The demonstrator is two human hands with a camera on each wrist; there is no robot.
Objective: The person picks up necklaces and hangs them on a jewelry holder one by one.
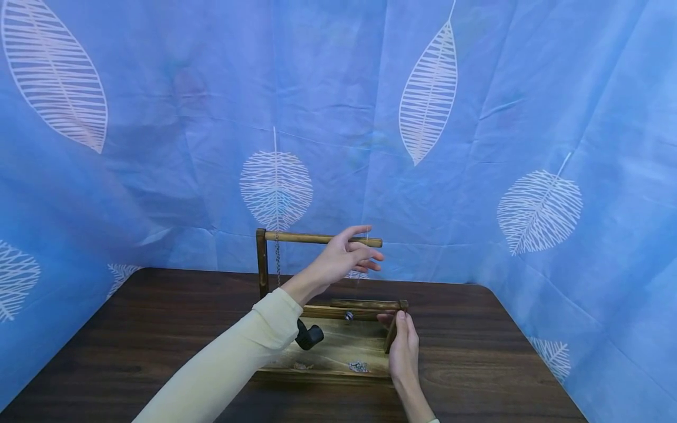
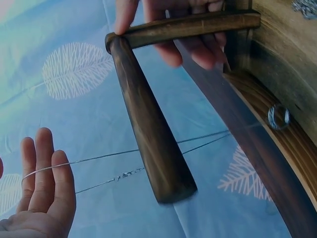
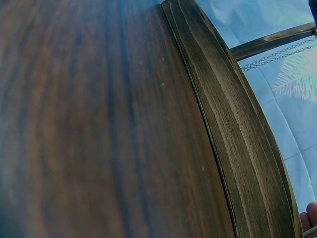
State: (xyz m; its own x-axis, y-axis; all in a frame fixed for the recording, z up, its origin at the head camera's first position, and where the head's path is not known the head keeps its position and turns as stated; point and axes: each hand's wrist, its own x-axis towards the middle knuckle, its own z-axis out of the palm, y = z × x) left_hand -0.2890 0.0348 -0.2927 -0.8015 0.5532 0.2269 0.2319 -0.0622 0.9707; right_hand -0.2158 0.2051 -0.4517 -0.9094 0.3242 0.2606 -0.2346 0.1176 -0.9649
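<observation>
where the tabletop (image 1: 486,364) nears its back edge, a wooden stand (image 1: 346,346) sits, gripped by the right hand (image 1: 404,346) at its low post (image 1: 390,338). above it the left hand (image 1: 342,257), fingers straight, carries a looped necklace (image 2: 104,156); a taut, wide loop would best avoid snags. only the left wrist view shows its clasp-like stretch (image 2: 130,173).
</observation>
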